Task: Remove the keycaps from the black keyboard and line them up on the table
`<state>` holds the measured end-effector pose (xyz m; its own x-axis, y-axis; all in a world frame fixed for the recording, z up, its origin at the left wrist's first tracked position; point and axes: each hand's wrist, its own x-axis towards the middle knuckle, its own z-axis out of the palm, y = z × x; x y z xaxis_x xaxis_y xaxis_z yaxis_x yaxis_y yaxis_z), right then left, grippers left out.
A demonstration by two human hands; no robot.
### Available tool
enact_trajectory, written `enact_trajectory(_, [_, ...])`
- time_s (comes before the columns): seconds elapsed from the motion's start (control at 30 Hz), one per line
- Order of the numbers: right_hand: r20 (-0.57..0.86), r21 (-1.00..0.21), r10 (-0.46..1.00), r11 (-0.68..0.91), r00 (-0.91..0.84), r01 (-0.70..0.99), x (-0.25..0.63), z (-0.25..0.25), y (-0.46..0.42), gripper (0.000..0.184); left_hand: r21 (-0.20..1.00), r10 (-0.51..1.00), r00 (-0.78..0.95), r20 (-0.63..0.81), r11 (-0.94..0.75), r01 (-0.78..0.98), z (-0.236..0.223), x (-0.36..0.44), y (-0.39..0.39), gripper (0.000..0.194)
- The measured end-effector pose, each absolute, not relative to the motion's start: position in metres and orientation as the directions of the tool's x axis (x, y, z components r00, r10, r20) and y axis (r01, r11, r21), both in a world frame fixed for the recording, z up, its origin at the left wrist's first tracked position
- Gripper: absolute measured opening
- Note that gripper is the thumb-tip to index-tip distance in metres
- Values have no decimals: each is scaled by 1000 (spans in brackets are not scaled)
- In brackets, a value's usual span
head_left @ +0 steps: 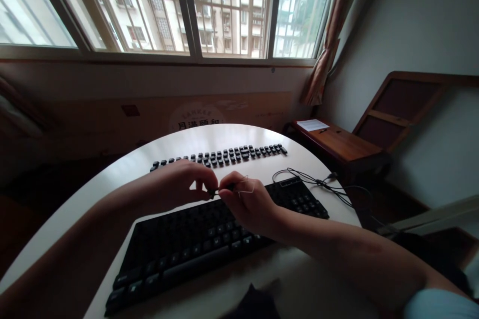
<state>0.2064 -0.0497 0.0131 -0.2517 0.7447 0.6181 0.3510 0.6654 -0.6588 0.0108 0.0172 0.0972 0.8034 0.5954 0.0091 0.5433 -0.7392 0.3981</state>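
Left hand point(187, 179) pinches a small black piece point(211, 193), likely a keycap, thumb and index fingertips closed on it. Right hand point(251, 207) grips a thin wire tool point(231, 187) by its dark middle, one wire loop sticking out over the knuckles, other end at the black piece; exact contact too small to tell. Hands nearly touching, held above the far edge of the keyboard point(175, 234). Left forearm enters from lower left, wrist bent, fingers curled down; right forearm enters from lower right, light blue sleeve point(441, 304) at the elbow, fingers folded. Black keyboard lies at a slant on a white round-edged table point(314, 159), keycaps visible on its near rows, far rows too dark to read. Loose keycaps point(228, 156) lined up in rows beyond the hands. Cable point(318, 181) bunched at right. Wooden chair point(348, 145) with paper point(312, 125) on it, right. Barred window point(232, 10) ahead, curtain point(332, 42) beside it.
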Motion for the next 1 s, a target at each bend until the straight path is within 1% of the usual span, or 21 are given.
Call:
enact_trajectory(0.23, [685, -508, 653, 746, -322, 431, 209, 15, -43, 20, 393, 552, 832, 64, -780, 487, 86, 9, 29, 13])
enact_trajectory(0.4, [731, -450, 613, 764, -300, 463, 212, 18, -40, 21, 405, 587, 802, 111, -764, 503, 82, -2, 38, 14])
enact_trajectory(0.47, [745, -454, 613, 756, -264, 472, 216, 19, -37, 20, 431, 627, 760, 170, -741, 515, 82, -7, 43, 18])
enact_trajectory(0.57, [748, -496, 638, 721, -185, 484, 221, 19, -30, 18, 478, 707, 626, 330, -697, 535, 81, -12, 52, 25])
enact_trajectory(0.63, [749, -525, 649, 706, -136, 476, 224, 18, -24, 17, 478, 727, 534, 432, -686, 548, 76, -14, 59, 28])
enact_trajectory(0.67, [751, -536, 650, 702, -117, 469, 226, 17, -22, 17, 465, 728, 500, 469, -685, 561, 72, -15, 63, 28])
enact_trajectory(0.73, [751, -549, 653, 698, -94, 459, 227, 14, -17, 15, 429, 727, 475, 495, -680, 594, 62, -16, 70, 27])
enact_trajectory(0.87, [736, -567, 668, 696, -107, 440, 228, 9, -13, 14, 361, 737, 496, 459, -665, 654, 35, -15, 83, 23])
enact_trajectory(0.93, [728, -576, 673, 702, -128, 420, 227, 6, -13, 14, 283, 739, 529, 418, -659, 697, 23, -14, 86, 20])
enact_trajectory(1.0, [721, -579, 675, 710, -155, 402, 225, 5, -15, 13, 155, 729, 569, 380, -657, 738, 12, -12, 87, 18])
